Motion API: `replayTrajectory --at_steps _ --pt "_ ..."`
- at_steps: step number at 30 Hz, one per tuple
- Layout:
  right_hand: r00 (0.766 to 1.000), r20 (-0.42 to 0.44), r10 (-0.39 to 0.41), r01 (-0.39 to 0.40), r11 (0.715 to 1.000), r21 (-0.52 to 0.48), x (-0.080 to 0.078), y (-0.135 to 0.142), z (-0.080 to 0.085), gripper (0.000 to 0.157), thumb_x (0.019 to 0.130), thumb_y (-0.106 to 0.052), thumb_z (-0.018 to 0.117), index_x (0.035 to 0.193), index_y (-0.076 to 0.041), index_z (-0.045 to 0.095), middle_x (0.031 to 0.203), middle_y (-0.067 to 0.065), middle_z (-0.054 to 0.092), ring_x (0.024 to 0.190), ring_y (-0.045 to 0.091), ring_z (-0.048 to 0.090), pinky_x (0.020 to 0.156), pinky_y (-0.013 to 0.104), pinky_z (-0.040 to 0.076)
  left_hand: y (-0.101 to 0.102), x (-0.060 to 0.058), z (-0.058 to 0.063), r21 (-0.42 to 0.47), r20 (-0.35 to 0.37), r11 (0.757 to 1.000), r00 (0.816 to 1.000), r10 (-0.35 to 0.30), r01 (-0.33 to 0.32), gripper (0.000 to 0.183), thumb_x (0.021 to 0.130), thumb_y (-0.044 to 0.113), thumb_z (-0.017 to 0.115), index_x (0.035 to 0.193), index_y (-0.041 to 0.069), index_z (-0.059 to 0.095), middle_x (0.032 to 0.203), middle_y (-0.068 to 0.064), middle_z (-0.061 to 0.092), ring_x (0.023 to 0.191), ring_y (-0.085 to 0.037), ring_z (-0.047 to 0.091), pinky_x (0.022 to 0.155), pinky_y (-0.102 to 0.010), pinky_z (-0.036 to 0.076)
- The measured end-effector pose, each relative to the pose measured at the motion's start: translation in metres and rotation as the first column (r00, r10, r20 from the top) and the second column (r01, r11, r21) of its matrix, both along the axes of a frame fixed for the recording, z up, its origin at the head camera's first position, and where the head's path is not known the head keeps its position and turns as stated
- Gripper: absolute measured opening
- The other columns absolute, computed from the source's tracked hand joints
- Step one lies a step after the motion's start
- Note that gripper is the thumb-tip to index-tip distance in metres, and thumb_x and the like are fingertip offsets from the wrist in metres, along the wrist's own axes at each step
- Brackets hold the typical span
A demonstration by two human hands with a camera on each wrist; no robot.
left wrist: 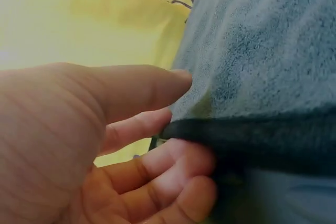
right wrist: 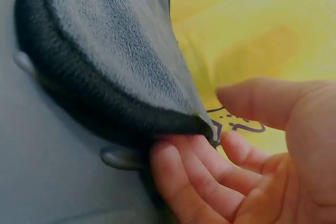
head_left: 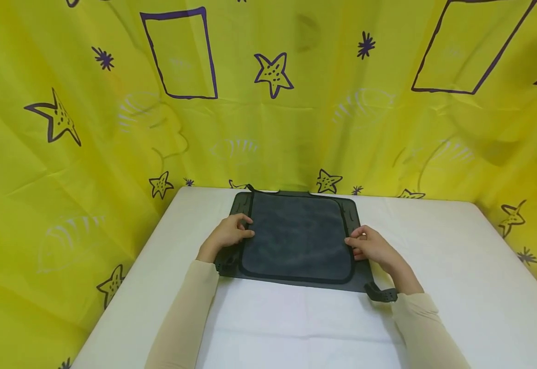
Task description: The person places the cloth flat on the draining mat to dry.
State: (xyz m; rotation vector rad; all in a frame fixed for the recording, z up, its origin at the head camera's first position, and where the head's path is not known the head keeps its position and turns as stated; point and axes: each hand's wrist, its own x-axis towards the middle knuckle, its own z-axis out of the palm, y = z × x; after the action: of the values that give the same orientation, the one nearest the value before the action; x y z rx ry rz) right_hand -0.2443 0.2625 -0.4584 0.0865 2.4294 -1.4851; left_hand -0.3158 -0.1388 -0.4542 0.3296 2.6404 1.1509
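A dark grey-blue plush cloth [head_left: 298, 236] with a black border lies over a larger dark grey flat board [head_left: 296, 287] in the head view. My left hand [head_left: 229, 231] holds the cloth's left edge. In the left wrist view its thumb lies over the plush side, and curled fingers [left wrist: 194, 158] reach under the border. At the right edge, my right hand [head_left: 372, 246] grips the border. The right wrist view shows fingertips [right wrist: 168, 156] tucked beneath the black border [right wrist: 157, 121], with the thumb above the edge. The cloth hides most of the board.
Board and cloth rest on a white-covered table [head_left: 305, 328], near its back edge. A yellow curtain [head_left: 231, 128] with drawn stars and frames hangs behind and along both sides. Black wrist mounts [head_left: 381, 293] sit at the sleeve cuffs. Small grey rounded bumps [right wrist: 123, 158] show below the border.
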Motion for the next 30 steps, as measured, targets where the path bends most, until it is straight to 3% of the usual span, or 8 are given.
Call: replayTrajectory --at_steps 8,15,30 --pt "0.988 0.002 0.151 -0.151 0.984 0.094 0.0032 -0.0023 0.0043 0.027 0.094 -0.019 0.073 0.100 -0.002 0.053 0.075 0.003 0.054 0.069 0.019 0.058 0.064 0.032 0.052 0.0002 0.0069 0.0070 -0.059 0.037 0.994 0.996 -0.084 0.086 0.034 0.093 0.019 0.075 0.123 0.007 0.066 0.068 -0.002 0.054 0.060 -0.015 0.053 0.062 -0.028 0.043" --pt "0.982 -0.017 0.187 -0.183 0.973 0.140 0.0023 -0.0053 0.0047 0.026 0.090 -0.013 0.076 0.089 -0.005 0.052 0.070 0.000 0.049 0.064 0.018 0.057 0.060 0.030 0.051 0.0008 0.0067 0.0080 -0.106 0.042 0.986 0.991 -0.126 0.130 0.038 0.092 0.020 0.076 0.126 0.008 0.063 0.062 0.000 0.051 0.054 -0.013 0.050 0.058 -0.027 0.042" --pt "0.963 0.001 0.269 -0.266 0.953 0.146 0.0028 -0.0064 0.0049 0.028 0.086 -0.006 0.077 0.095 -0.002 0.051 0.066 -0.004 0.040 0.059 0.013 0.042 0.055 0.025 0.038 -0.0027 0.0054 0.0066 -0.130 0.038 0.977 0.986 -0.163 0.167 0.043 0.090 0.015 0.078 0.129 0.008 0.061 0.064 0.001 0.052 0.056 -0.012 0.045 0.057 -0.026 0.039"
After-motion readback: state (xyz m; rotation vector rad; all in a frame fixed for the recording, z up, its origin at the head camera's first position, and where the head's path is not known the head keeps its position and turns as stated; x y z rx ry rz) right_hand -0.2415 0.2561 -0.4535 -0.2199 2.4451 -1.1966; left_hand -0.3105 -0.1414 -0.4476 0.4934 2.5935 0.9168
